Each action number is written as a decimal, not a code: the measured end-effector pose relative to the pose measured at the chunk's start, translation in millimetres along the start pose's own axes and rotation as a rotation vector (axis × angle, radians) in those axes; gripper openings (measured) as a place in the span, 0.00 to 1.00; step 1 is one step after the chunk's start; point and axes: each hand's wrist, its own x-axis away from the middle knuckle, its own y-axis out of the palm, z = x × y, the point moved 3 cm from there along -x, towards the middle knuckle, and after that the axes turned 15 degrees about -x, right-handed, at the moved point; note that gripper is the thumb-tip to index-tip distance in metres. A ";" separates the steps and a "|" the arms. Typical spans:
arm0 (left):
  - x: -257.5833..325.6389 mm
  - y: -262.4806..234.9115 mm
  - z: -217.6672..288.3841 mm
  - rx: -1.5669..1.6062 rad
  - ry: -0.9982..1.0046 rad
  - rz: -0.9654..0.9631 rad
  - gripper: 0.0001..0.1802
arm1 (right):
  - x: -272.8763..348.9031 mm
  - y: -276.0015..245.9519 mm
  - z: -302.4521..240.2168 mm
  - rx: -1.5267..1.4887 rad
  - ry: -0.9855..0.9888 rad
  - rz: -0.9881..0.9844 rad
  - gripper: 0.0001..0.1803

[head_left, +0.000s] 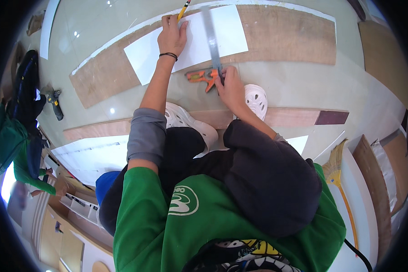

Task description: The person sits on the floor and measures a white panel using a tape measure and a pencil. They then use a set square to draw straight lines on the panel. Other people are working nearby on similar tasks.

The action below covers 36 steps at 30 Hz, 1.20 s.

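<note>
Fingers of the left hand were found closed around a yellow pencil, above the far edge of a white paper sheet. The sheet was laid on a wooden board, left of its right end, near its front edge. An orange-headed tool was gripped by the right hand, its metal blade extended across the sheet.
</note>
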 end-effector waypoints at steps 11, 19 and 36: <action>-3.3 1.5 0.3 -0.007 0.047 -0.006 0.19 | -7.6 -2.5 -1.5 -0.079 -0.111 0.059 0.20; -7.3 12.6 11.6 0.021 0.054 -0.127 0.20 | -10.6 -1.6 -3.0 -0.105 -0.044 0.051 0.24; -14.0 -38.7 -4.9 -0.304 0.427 -0.390 0.31 | -66.6 -76.5 -18.1 0.714 -0.307 -0.044 0.51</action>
